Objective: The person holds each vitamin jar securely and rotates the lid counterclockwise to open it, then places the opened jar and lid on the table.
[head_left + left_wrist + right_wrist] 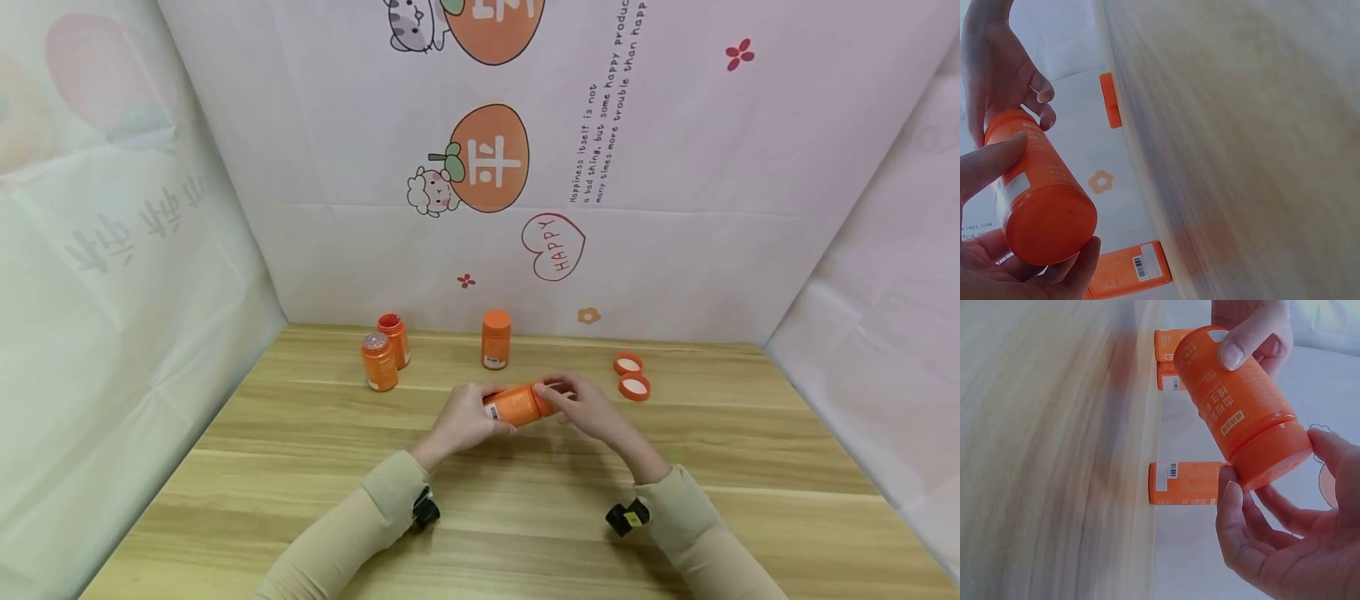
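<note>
An orange pill bottle (516,406) is held tilted above the wooden table, its capped end toward the right. My left hand (467,418) grips the body, thumb along one side and fingers round the other, as the left wrist view shows near its base. At the other end my right hand (588,407) holds the orange screw cap (1270,455) between thumb and fingertips. The cap sits on the bottle's neck. In the right wrist view, printed lettering and a small label show on the bottle's side.
A capped orange bottle (496,342) stands at the back middle. Two uncapped bottles stand at the back left: a front one (379,363) filled to the mouth and one behind (393,337). Two loose caps (635,386) lie at the right, white insides up. A printed cloth (337,250) walls the table's back.
</note>
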The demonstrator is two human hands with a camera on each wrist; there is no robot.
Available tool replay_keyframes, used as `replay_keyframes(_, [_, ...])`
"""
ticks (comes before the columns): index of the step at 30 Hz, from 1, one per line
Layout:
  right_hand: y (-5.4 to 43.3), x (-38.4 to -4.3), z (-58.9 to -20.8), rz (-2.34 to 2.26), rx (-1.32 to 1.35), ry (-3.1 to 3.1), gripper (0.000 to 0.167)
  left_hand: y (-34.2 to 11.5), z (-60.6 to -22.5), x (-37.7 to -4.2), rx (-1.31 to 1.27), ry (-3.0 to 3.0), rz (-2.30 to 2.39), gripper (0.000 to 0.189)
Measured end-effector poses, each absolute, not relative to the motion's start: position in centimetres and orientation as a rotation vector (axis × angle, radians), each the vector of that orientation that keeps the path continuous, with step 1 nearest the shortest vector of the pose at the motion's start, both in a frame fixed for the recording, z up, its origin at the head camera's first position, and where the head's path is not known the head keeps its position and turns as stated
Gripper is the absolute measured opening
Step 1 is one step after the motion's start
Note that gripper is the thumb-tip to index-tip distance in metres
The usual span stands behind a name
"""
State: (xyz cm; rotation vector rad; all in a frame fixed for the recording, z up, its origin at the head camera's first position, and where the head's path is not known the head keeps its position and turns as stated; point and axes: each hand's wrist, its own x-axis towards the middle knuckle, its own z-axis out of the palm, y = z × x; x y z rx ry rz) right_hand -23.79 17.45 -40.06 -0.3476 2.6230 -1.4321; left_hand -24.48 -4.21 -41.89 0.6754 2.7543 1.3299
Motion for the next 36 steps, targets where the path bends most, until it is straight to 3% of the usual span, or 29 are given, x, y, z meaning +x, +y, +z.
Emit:
replay_keyframes(23, [19.0,-24.0,-39.5,-1.443,-0.762,2.508,0.049,-4.2,-42.1,-24.5,0.664,2.733,1.342,0.056])
replay_keyframes(36, [19.4,-24.0,-39.7,-1.523,-0.849,2.455,0.049,-4.1,-42.1,-24.5,0.667,2.743,1.342,0.056])
